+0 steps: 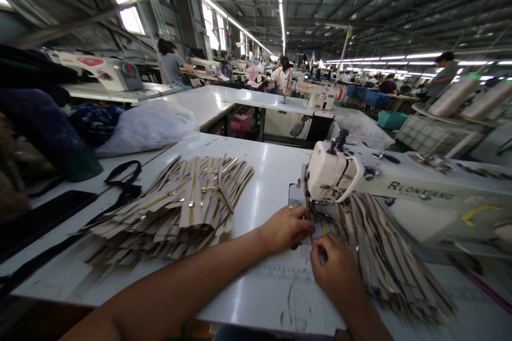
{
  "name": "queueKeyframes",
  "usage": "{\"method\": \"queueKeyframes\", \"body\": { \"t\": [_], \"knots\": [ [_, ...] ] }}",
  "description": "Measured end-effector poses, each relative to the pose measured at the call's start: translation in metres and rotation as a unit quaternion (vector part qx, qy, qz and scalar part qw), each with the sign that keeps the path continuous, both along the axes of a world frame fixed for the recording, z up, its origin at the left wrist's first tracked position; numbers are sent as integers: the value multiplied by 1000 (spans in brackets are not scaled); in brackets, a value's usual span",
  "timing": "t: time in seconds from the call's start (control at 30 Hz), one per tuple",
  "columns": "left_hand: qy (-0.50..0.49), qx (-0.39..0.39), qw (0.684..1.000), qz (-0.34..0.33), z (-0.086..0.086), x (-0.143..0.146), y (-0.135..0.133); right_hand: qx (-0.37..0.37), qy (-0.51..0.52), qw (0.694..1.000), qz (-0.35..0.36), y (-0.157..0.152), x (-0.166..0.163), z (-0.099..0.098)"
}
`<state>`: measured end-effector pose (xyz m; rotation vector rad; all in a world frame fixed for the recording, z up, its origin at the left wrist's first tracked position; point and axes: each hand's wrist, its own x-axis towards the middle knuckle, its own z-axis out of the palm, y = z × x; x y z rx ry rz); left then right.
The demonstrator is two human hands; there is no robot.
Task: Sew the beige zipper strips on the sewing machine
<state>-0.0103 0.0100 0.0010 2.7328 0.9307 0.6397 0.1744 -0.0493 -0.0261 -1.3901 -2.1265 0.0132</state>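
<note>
A white sewing machine point(328, 173) stands in front of me, its needle area partly hidden by its own parts. Just under its presser foot, my left hand point(286, 228) has curled fingers pressed on the near edge of a beige zipper point(324, 228) with a gold line. My right hand point(338, 264) pinches the same piece closer to me, thumb against forefinger. Most of this zipper is covered by the fingers. Left of my hands lies a large heap of beige zippers point(192, 197) with gold teeth and metal pulls. A second bundle of zippers point(380, 245) fans out right of my right hand, below the machine arm.
The white tabletop point(264, 287) has a printed ruler point(284, 273) near me. At left are a black strap point(124, 178), a dark flat tray point(48, 213) and a translucent plastic bag point(148, 125). Thread cones point(454, 96) stand at right. Other people work at machines beyond.
</note>
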Motion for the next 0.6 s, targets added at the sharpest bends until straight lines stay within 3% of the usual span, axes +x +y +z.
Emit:
{"method": "queueKeyframes", "body": {
  "t": [0.6],
  "knots": [
    [31,19,997,65,3,2,-12,-53,-78,993,-68,5,-9,12]
  ]
}}
